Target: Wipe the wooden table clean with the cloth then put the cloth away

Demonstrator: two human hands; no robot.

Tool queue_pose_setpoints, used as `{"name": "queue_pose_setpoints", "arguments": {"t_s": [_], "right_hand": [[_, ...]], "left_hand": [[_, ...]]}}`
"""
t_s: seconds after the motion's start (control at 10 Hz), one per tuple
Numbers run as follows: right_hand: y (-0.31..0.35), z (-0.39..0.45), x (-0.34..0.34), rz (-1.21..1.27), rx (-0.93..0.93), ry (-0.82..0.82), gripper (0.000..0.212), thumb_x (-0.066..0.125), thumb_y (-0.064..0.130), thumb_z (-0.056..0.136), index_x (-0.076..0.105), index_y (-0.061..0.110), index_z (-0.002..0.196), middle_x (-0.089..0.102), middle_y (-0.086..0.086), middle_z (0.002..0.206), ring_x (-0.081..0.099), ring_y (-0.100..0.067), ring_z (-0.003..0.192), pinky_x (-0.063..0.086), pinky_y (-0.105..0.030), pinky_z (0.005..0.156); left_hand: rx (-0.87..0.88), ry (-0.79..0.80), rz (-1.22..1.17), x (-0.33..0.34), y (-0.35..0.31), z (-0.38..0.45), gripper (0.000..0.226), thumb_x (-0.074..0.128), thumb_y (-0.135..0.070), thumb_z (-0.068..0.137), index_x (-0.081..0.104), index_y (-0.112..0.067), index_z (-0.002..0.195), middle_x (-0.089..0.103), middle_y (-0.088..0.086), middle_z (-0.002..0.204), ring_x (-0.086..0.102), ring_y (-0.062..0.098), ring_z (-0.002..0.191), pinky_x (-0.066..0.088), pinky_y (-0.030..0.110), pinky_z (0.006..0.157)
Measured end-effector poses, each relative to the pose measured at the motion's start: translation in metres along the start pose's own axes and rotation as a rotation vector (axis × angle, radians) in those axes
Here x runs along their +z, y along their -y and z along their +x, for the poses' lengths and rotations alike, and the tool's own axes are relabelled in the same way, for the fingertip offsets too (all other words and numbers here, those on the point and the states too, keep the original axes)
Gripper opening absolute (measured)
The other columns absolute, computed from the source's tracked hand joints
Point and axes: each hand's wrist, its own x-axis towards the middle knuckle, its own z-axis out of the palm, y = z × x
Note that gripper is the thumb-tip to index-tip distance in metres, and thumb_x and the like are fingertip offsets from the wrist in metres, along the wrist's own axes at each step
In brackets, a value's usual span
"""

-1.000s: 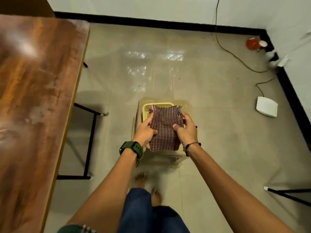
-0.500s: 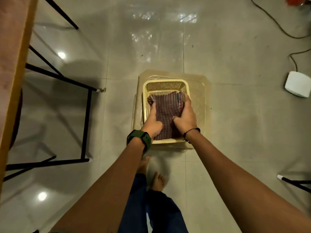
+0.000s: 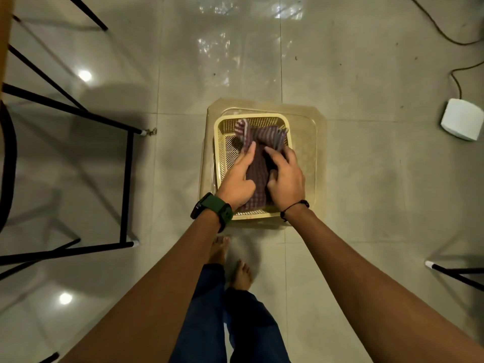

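Observation:
The dark red checked cloth (image 3: 265,136) lies folded inside a pale yellow mesh basket (image 3: 251,117), one striped corner sticking up at the far left. My left hand (image 3: 238,179) grips the cloth's left edge, with a green watch on that wrist. My right hand (image 3: 286,176) holds its right side, fingers curled over the fabric and pressing it down into the basket. Only a thin strip of the wooden table's edge (image 3: 5,35) shows at the far left.
The basket sits on a low tan plastic stool (image 3: 311,142) on the tiled floor. The table's black metal legs (image 3: 127,184) stand to the left. A white box (image 3: 462,119) with a cable lies at the right. My bare feet (image 3: 230,260) are just behind the stool.
Both hands have lowered the cloth from above the basket down into it. My view has tipped downward, so the tabletop has slid out of sight.

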Motion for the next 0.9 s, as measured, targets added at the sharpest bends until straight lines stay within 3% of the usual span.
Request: {"name": "queue_pose_setpoints", "arguments": {"t_s": [0.1,0.2,0.3,0.4,0.5,0.6,0.7,0.8,0.9], "right_hand": [[0.002,-0.004,0.0,-0.057,-0.011,0.046,0.055,0.047,-0.001,0.089,0.041,0.015,0.142,0.025,-0.012,0.153,0.044,-0.032,0.128,0.043,-0.04,0.099],[0.002,-0.001,0.004,-0.185,0.044,0.297,0.063,0.048,0.005,0.09,0.026,0.019,0.148,0.008,-0.013,0.157,0.046,-0.036,0.125,0.044,-0.04,0.096],[0.004,0.002,0.007,-0.312,0.114,0.416,0.063,0.051,0.01,0.09,0.025,0.019,0.147,0.002,-0.017,0.157,0.05,-0.039,0.117,0.044,-0.039,0.093],[0.007,0.002,0.008,-0.375,0.112,0.411,0.057,0.052,0.009,0.091,0.032,0.018,0.143,-0.004,-0.018,0.157,0.051,-0.04,0.115,0.047,-0.041,0.092],[0.016,-0.004,0.004,-0.423,0.078,0.393,0.049,0.052,0.011,0.092,0.037,0.015,0.139,-0.01,-0.017,0.157,0.037,-0.039,0.127,0.042,-0.043,0.097],[0.02,-0.014,-0.002,-0.484,0.006,0.348,0.047,0.05,0.014,0.094,0.036,0.012,0.139,-0.011,-0.015,0.157,0.012,-0.037,0.141,0.029,-0.043,0.11],[0.021,-0.028,-0.009,-0.572,-0.065,0.429,0.054,0.05,0.023,0.094,0.031,0.013,0.144,-0.008,-0.014,0.158,-0.004,-0.035,0.145,0.011,-0.043,0.116],[0.029,-0.037,-0.024,-0.507,-0.026,0.432,0.048,0.05,0.025,0.094,0.04,0.011,0.138,-0.001,-0.016,0.158,-0.002,-0.033,0.145,0.011,-0.042,0.118],[0.051,-0.042,-0.046,-0.515,-0.085,0.434,0.039,0.044,0.029,0.096,0.051,0.006,0.128,0.018,-0.021,0.154,0.01,-0.033,0.144,0.012,-0.04,0.118]], "left_hand": [[-0.028,-0.01,-0.124,-0.002,0.004,-0.003,0.081,0.032,0.022,0.081,0.019,-0.025,0.146,0.015,-0.001,0.154,0.023,0.016,0.138,0.036,0.034,0.107],[-0.173,-0.108,-0.005,-0.004,0.01,0.0,0.067,0.033,0.013,0.085,0.029,-0.021,0.143,0.024,0.004,0.15,0.037,0.024,0.129,0.045,0.039,0.099],[-0.271,-0.109,0.276,-0.002,-0.001,-0.001,0.06,0.036,0.004,0.087,0.03,-0.016,0.143,0.021,0.007,0.15,0.041,0.029,0.123,0.048,0.036,0.091],[-0.309,-0.073,0.439,0.006,-0.011,-0.005,0.063,0.04,0.002,0.087,0.022,-0.013,0.145,-0.003,0.011,0.156,0.029,0.032,0.135,0.045,0.03,0.091],[-0.233,-0.064,0.623,0.01,-0.014,-0.011,0.063,0.046,-0.001,0.086,0.023,-0.007,0.144,-0.011,0.014,0.155,0.013,0.032,0.141,0.025,0.035,0.112],[-0.183,0.03,0.813,0.01,-0.019,-0.023,0.056,0.049,-0.007,0.085,0.032,-0.002,0.138,0.004,0.02,0.153,0.009,0.033,0.141,0.018,0.041,0.114],[-0.218,0.066,0.907,0.007,-0.029,-0.044,0.047,0.049,-0.013,0.086,0.04,-0.002,0.131,0.018,0.018,0.149,0.015,0.033,0.138,0.023,0.045,0.111],[-0.147,-0.019,0.954,-0.011,-0.045,-0.063,0.047,0.049,-0.017,0.087,0.04,-0.002,0.13,0.019,0.016,0.149,0.014,0.029,0.139,0.02,0.043,0.111],[-0.09,-0.093,0.935,-0.039,-0.079,-0.095,0.055,0.047,-0.017,0.089,0.03,-0.004,0.139,0.008,0.014,0.155,0.004,0.027,0.143,0.009,0.041,0.114]]}}
